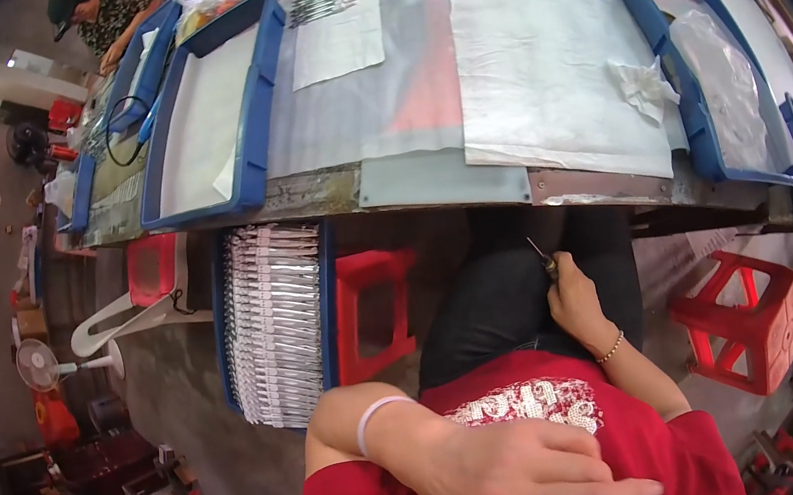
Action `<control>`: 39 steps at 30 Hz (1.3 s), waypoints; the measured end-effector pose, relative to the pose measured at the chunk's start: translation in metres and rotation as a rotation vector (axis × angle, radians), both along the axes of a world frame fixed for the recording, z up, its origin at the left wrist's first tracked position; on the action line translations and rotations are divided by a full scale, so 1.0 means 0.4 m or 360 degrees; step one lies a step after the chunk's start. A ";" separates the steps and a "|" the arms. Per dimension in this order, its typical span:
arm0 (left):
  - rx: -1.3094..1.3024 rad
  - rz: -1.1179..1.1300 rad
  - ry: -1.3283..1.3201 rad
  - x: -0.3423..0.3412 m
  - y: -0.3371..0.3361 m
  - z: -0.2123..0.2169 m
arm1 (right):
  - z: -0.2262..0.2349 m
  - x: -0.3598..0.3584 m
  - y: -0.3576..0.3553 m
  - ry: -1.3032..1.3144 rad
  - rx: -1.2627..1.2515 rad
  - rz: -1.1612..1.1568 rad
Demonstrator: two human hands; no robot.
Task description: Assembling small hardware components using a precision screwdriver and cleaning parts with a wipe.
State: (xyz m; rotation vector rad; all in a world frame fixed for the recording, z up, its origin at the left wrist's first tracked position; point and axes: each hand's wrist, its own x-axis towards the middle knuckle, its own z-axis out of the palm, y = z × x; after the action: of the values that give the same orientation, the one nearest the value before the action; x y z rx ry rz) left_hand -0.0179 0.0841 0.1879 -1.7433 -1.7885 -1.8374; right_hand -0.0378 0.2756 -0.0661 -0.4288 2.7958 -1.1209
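In my right hand (pixel 579 304), over my dark trousers, is a slim hand tool (pixel 548 262) with a dark handle and a thin metal shaft pointing up and left. The fingers are closed round its handle; whether it is a screwdriver or a pick I cannot tell. My left hand (pixel 542 474) lies across the front of my red shirt, its fingers stretched out to the right. I see nothing held in it, though the palm side is hidden. Left of my lap, a blue crate (pixel 329 306) holds several rows of slim silver metal pieces (pixel 276 323).
The worktable (pixel 598 183) spans ahead, with white paper (pixel 539 38), a crumpled tissue (pixel 645 93) and metal pieces (pixel 324 2). Blue trays (pixel 251 166) (pixel 702 132) stand at both ends. Red stools (pixel 374 301) (pixel 752 326) flank me. A person (pixel 121 18) works at far left.
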 end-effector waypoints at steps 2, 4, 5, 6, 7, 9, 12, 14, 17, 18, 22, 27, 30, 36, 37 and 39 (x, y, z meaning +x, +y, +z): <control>0.0132 0.0281 0.0006 0.005 -0.038 -0.071 | 0.008 -0.007 -0.001 0.0001 -0.0043 0.0017; -0.0341 0.0758 -0.0795 -0.011 -0.078 -0.154 | 0.001 -0.008 0.007 -0.0105 -0.0030 -0.0026; -0.0346 0.0942 -0.1479 0.002 -0.083 -0.222 | 0.001 -0.006 0.008 -0.0066 -0.0033 -0.0023; -0.0294 0.1170 -0.1455 0.002 -0.087 -0.319 | 0.006 -0.005 0.008 -0.0023 -0.0030 -0.0009; -0.0423 0.1350 -0.1412 0.004 -0.091 -0.403 | 0.009 -0.003 0.012 -0.0021 -0.0019 -0.0028; -0.0810 0.1574 -0.1258 0.026 -0.111 -0.540 | 0.020 0.003 0.012 -0.0141 0.0024 -0.0005; -0.1289 0.1629 -0.0826 0.064 -0.085 -0.670 | 0.069 0.027 0.027 -0.0061 0.0057 0.0099; -0.1440 0.1645 -0.0762 0.051 -0.077 -0.683 | 0.097 0.031 0.030 -0.0200 0.0069 0.0092; -0.1390 0.1464 -0.0997 0.017 -0.091 -0.688 | 0.207 -0.002 0.051 -0.0012 0.0118 0.0235; -0.1377 0.1447 -0.0989 0.010 -0.094 -0.687 | 0.244 -0.027 0.062 0.0097 0.0030 0.0176; -0.1394 0.1398 -0.0912 0.034 -0.099 -0.681 | 0.351 -0.182 0.096 0.0443 -0.0031 -0.0226; -0.1249 0.1350 -0.0650 0.061 -0.077 -0.570 | 0.347 -0.460 0.156 0.1019 0.0475 -0.0426; -0.0912 0.1241 -0.0733 0.053 -0.057 -0.455 | 0.323 -0.553 0.177 0.0737 0.1158 -0.0503; -0.0382 0.1268 -0.0902 0.018 -0.031 -0.334 | 0.396 -0.458 0.171 0.1083 0.0328 -0.0416; -0.0299 0.1174 -0.1120 0.010 -0.034 -0.341 | 0.426 -0.387 0.143 0.0785 -0.0056 -0.0272; -0.0224 0.1180 -0.1070 -0.027 -0.013 -0.315 | 0.453 -0.230 0.095 0.0030 -0.0564 -0.0027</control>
State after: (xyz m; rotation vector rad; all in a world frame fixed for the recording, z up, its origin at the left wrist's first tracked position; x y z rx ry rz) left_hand -0.0287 0.0787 0.0618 -0.3053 -2.3515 -2.0464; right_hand -0.1298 0.3137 0.1152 -0.4462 2.6192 -1.6302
